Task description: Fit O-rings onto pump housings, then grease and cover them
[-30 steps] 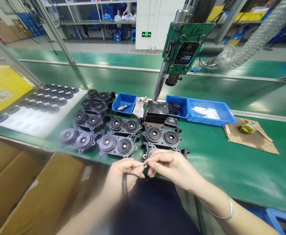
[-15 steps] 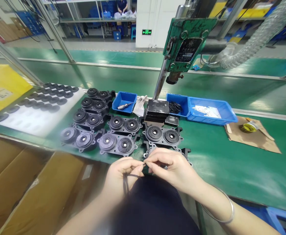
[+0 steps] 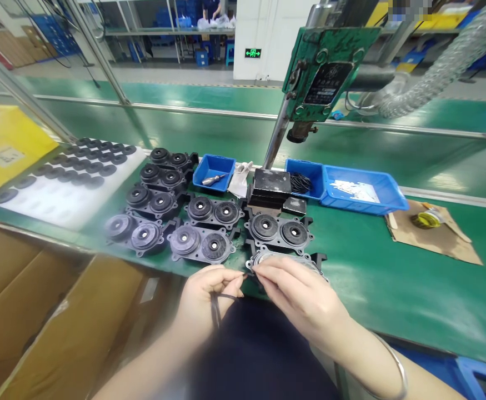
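Observation:
Thin black rubber rings (image 3: 215,311) hang from my left hand (image 3: 205,289), whose thumb and forefinger are pinched at the near edge of the bench. My right hand (image 3: 303,291) is just to its right, over the nearest black twin-disc housing (image 3: 263,255). Its fingertips are pressed together at that housing's left disc; whatever they hold is hidden, and the hand covers most of the part. Directly behind lies another housing (image 3: 279,232) with two round black discs. More such housings (image 3: 203,244) stand in rows to the left.
A green press head (image 3: 326,72) overhangs black metal blocks (image 3: 271,183). Behind are a blue bin of black rings (image 3: 301,182), a bin of white strips (image 3: 357,191) and one with a screwdriver (image 3: 213,180). Black discs lie on a white sheet (image 3: 55,205); cardboard (image 3: 434,233) holds a jar.
My right hand has moved away from my left fingertips, slightly right and onto the nearest housing. My left hand keeps its pinch with the rings in almost the same place.

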Action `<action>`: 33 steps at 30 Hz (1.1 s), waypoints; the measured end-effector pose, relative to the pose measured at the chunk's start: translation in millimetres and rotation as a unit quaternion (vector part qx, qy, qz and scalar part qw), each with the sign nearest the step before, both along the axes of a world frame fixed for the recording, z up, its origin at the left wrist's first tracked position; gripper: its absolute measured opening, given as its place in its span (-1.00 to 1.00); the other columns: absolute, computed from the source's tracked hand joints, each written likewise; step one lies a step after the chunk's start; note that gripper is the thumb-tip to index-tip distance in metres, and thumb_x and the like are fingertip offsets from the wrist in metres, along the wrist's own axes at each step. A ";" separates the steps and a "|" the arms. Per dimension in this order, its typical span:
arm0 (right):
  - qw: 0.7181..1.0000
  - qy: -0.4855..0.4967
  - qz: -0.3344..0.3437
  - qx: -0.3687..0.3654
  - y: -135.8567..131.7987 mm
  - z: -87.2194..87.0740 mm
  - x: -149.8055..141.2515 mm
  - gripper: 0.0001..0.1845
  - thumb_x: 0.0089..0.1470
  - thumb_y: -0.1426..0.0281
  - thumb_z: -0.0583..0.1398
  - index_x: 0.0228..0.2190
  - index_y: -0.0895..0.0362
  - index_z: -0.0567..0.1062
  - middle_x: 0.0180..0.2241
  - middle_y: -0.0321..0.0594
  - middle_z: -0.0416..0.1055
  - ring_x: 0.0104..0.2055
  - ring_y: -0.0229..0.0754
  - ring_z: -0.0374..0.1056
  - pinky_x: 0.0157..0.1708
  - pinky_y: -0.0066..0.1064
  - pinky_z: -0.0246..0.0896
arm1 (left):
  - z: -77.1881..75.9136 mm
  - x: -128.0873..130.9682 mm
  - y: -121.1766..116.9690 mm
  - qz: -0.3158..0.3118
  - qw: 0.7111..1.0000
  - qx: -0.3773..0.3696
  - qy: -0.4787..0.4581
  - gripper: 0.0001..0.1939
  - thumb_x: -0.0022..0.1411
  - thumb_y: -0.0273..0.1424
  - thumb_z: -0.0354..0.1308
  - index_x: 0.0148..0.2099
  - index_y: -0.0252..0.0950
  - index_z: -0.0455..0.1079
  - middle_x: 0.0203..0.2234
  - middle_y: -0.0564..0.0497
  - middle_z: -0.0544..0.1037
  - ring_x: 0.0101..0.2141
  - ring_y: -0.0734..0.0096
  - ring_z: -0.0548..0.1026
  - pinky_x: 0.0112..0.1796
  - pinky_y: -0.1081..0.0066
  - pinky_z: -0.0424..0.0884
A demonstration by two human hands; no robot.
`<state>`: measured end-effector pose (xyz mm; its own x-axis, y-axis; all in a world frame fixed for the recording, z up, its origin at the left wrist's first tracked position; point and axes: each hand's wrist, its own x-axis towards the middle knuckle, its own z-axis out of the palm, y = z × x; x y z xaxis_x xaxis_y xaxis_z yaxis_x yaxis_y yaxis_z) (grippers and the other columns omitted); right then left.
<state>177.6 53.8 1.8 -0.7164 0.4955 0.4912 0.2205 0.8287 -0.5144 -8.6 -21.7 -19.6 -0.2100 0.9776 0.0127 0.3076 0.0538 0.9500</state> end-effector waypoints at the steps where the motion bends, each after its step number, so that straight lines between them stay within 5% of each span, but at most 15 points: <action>1: 1.000 -0.009 -0.004 0.017 -1.2 0.4 1.4 -0.73 0.33 0.59 0.08 0.02 0.17 0.36 -0.10 -0.06 0.39 -0.08 -0.09 0.33 -0.09 -0.25 0.31 | 0.7 0.0 0.0 0.002 1.000 0.009 0.018 -0.77 0.27 -0.29 0.14 -0.36 -0.25 0.56 -0.55 0.03 0.45 -0.56 0.51 0.40 -0.51 0.54 0.29; 7: 0.994 -0.055 0.011 0.093 -5.3 -2.2 4.1 -0.71 0.30 0.61 0.09 0.05 0.28 0.35 -0.12 0.05 0.38 -0.14 0.02 0.33 -0.22 -0.18 0.32 | 2.9 1.3 0.2 -0.012 0.996 0.038 0.083 -0.80 0.29 -0.35 0.13 -0.33 -0.23 0.55 -0.58 0.04 0.50 -0.48 0.45 0.43 -0.37 0.49 0.34; 14: 0.993 -0.071 0.015 0.090 -4.7 -10.9 1.0 -0.77 0.33 0.60 0.08 -0.01 0.36 0.39 -0.14 0.08 0.38 -0.14 0.02 0.33 -0.20 -0.17 0.36 | 0.4 2.5 -2.8 -0.033 0.990 0.061 0.126 -0.80 0.31 -0.39 0.11 -0.33 -0.25 0.53 -0.59 0.06 0.45 -0.49 0.47 0.39 -0.40 0.49 0.29; 24: 0.974 -0.122 0.029 0.188 -8.7 5.2 -9.4 -0.66 0.31 0.67 -0.07 -0.14 0.52 0.47 -0.31 0.13 0.39 -0.21 0.08 0.35 -0.25 -0.12 0.43 | -1.3 5.5 -0.5 -0.028 0.980 0.125 0.155 -0.84 0.28 -0.51 0.09 -0.29 -0.33 0.50 -0.60 0.09 0.32 -0.53 0.53 0.30 -0.48 0.53 0.22; 33: 0.996 -0.061 -0.018 0.064 7.5 -8.7 -6.1 -0.85 0.31 0.61 0.07 -0.16 0.34 0.44 -0.23 0.04 0.38 -0.17 -0.01 0.32 -0.16 -0.20 0.33 | 0.1 6.3 -1.7 -0.021 0.988 0.077 0.130 -0.81 0.29 -0.43 0.10 -0.24 -0.26 0.56 -0.58 0.06 0.40 -0.52 0.50 0.35 -0.48 0.51 0.26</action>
<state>171.5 61.3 -6.8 -0.7576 0.4605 0.4626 0.3046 0.8762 -0.3734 -2.4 -23.5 -19.5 -0.1391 0.9677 0.2104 0.5414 -0.1036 0.8343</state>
